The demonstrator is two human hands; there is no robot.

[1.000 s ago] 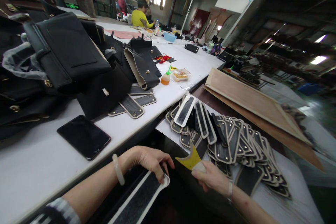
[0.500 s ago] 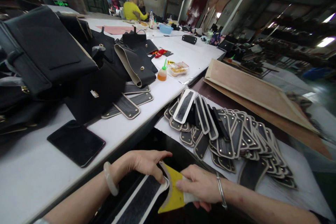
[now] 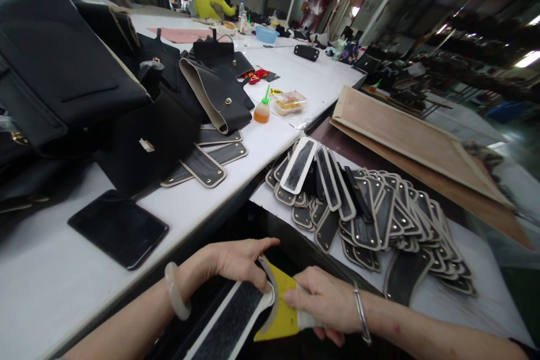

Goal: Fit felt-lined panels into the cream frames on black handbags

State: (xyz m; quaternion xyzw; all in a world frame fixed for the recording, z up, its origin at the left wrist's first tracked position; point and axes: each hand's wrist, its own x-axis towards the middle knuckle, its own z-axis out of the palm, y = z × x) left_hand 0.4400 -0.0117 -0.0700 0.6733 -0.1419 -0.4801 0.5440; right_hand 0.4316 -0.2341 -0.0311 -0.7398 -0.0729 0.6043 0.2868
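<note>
Low in the view, my left hand [image 3: 238, 261] grips the near-upright end of a black panel with a white border [image 3: 232, 315]. Its thumb presses on the rounded white end, the index finger sticks out, and the other fingers are hidden beneath. From the right, my right hand [image 3: 324, 301] is closed around the pale handle of a yellow scraper [image 3: 280, 304]. The scraper's wide, curved edge lies right beside the panel's end, close to my left thumb; whether they touch I cannot tell. Black material lies under the panel.
To the right lies a heap of black base pieces with pale edges and metal studs [image 3: 375, 214]. Black bags [image 3: 63, 67] crowd the left table, with a tablet [image 3: 118, 228] in front. A glue bottle [image 3: 261, 111] and a plastic food box [image 3: 290, 102] stand behind. A person in yellow [image 3: 211, 0] sits farther back.
The camera view has shifted slightly, so the table and bags sit a little higher. Both hands keep their grips, with the scraper still at the panel's end.
</note>
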